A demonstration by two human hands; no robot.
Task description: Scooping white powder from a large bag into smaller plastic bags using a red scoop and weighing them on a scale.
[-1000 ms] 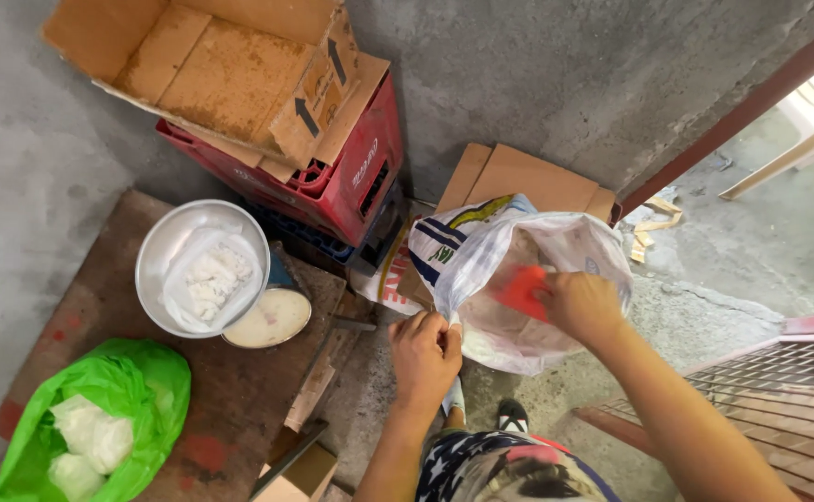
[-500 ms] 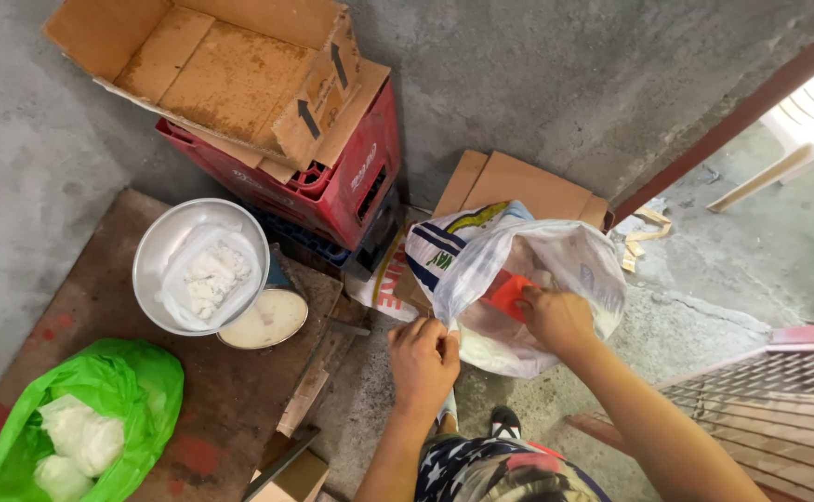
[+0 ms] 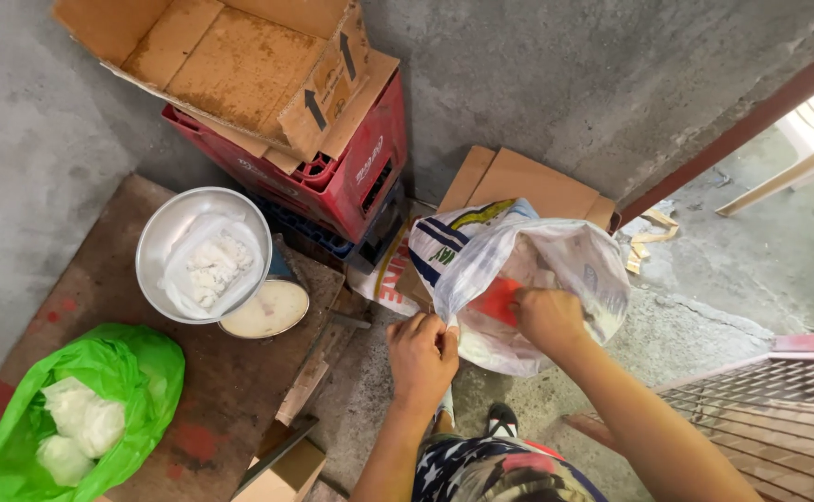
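Fingers (image 3: 439,336) of the left hand (image 3: 421,358) are pinched shut on the near rim of the sack (image 3: 555,256), by which its mouth is held open. The right hand (image 3: 546,318) is set inside the mouth, its fingers closed around a red object (image 3: 495,302) of which only part is seen. The sack, white with printed stripes, is stood on the concrete floor (image 3: 704,325), against flattened cardboard (image 3: 528,181) at the wall. A red crate (image 3: 351,177) is found just left of the sack, with an open carton (image 3: 230,60) resting on top. Further left, a metal bowl (image 3: 160,237) holding a white mass is seen on a low wooden table (image 3: 230,381), touching a round lid (image 3: 272,311). A green bag (image 3: 137,372) with white lumps lies at the table's near corner.
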